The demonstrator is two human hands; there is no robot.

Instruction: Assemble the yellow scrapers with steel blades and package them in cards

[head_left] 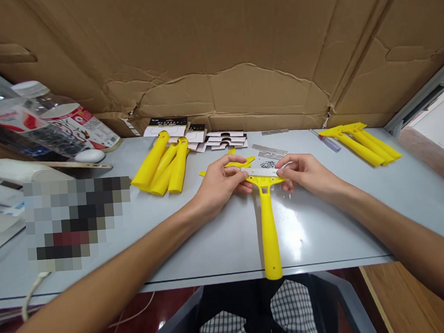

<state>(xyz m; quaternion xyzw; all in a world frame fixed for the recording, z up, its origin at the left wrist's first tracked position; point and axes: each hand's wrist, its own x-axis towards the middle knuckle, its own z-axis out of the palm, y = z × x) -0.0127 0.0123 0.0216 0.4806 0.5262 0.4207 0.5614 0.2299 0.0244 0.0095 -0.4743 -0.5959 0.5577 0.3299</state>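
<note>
A yellow scraper handle [270, 229] lies between my hands, its long grip pointing toward me over the table's front edge. Across its wide head rests a flat metal strip [262, 172]. My left hand [221, 182] pinches the strip and head at the left end. At the right end, the fingertips of my right hand [302, 173] close on the strip too. Just behind it lies a small heap of screws [268, 165], with loose metal blades [269, 150] farther back. Yellow flat pieces [246, 162] sit behind my left hand, partly hidden by it.
Several yellow handles [176, 169] and printed cards [195, 133] lie at the back left. More yellow scraper handles [368, 146] and a screwdriver [331, 143] lie at the right. Plastic bottles [82, 123] lean at the far left. A cardboard wall [214, 50] closes the back.
</note>
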